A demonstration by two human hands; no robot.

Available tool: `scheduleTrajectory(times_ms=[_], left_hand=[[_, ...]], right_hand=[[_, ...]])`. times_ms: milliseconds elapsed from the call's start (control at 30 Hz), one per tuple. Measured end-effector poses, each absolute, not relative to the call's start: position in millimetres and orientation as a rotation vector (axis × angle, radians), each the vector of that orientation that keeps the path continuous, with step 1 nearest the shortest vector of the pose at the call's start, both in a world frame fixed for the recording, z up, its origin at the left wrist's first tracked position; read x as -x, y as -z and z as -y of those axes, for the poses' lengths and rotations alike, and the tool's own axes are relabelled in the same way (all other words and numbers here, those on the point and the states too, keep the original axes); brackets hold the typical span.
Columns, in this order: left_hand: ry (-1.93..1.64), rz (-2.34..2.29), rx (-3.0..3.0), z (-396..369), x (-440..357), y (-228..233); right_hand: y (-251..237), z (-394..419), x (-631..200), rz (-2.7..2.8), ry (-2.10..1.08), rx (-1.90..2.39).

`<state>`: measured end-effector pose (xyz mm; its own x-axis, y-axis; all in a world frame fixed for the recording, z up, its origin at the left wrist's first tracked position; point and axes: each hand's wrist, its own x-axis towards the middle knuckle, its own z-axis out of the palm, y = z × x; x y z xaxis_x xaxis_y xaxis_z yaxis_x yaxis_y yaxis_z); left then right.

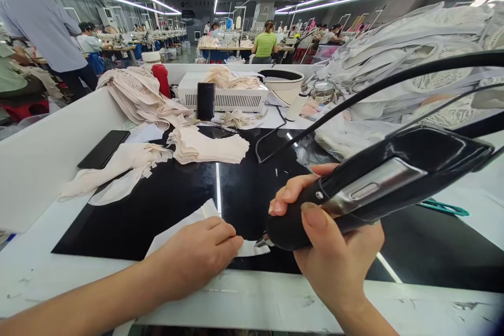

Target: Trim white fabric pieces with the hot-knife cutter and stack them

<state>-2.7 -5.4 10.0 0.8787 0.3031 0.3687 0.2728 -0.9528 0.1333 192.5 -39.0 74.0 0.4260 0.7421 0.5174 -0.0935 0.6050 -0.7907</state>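
My right hand (pixel 334 257) wraps around a black and silver corded handheld tool (pixel 366 189). Its narrow metal tip points left and meets the end of a white fabric piece (pixel 254 248). With fingers bent and pressed together, my left hand (pixel 200 252) grips that fabric just left of the tip and covers its middle. The fabric lies near the front edge of a glossy black board (pixel 173 210). Beyond my hands sits a stack of cream fabric pieces (pixel 210 148). Further left, more loose cream pieces (pixel 114 168) overlap the board's edge.
A dark phone (pixel 104 149) lies at left; another phone (pixel 206 101) leans upright against a vented white box (pixel 236 98). Bagged fabric (pixel 413 58) is heaped at right. The tool's black cable (pixel 374 71) arches over the board. Green-handled snips (pixel 444 207) lie at right. People work behind.
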Motion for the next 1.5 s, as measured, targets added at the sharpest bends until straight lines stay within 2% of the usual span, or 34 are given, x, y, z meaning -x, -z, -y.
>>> scheduleTrajectory(times_ms=[500, 1500], left_hand=[[-0.643, -0.418, -3.12, 11.5, 6.6, -12.1], [-0.778, -0.603, -2.908, 19.5, 7.4, -7.9]], right_hand=[[-74.5, 34.4, -183.2, 0.939, -0.625, 0.742], [-75.8, 20.9, -168.9, 0.951, -0.669, 0.755]])
